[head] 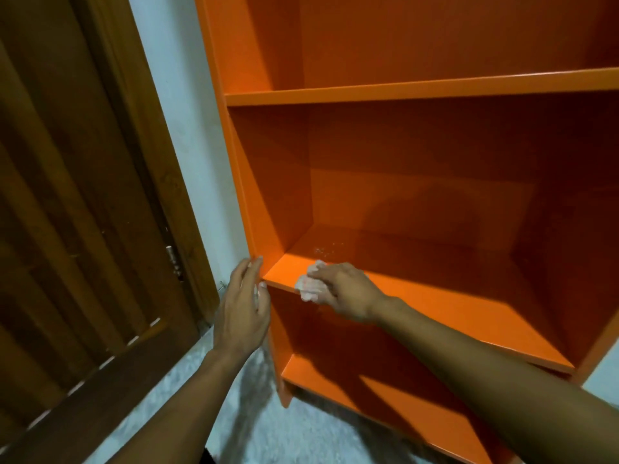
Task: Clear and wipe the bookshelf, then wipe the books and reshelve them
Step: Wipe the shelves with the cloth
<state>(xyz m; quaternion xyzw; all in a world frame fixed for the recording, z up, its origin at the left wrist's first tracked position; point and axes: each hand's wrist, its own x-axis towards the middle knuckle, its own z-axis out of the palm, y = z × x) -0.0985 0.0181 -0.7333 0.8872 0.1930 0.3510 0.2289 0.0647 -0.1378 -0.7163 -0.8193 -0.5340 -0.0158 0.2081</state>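
A room in a home, by the look of it: a tall orange bookshelf [418, 90] stands on a pale speckled floor [268, 423] against a plain white wall [187, 135], right beside a dark wooden panelled door [77, 195] with a metal hinge [172, 259].

No text, label, brand or number can be read anywhere. The orange bookshelf [418, 88] carries no lettering. The wooden door [73, 195] shows none either.
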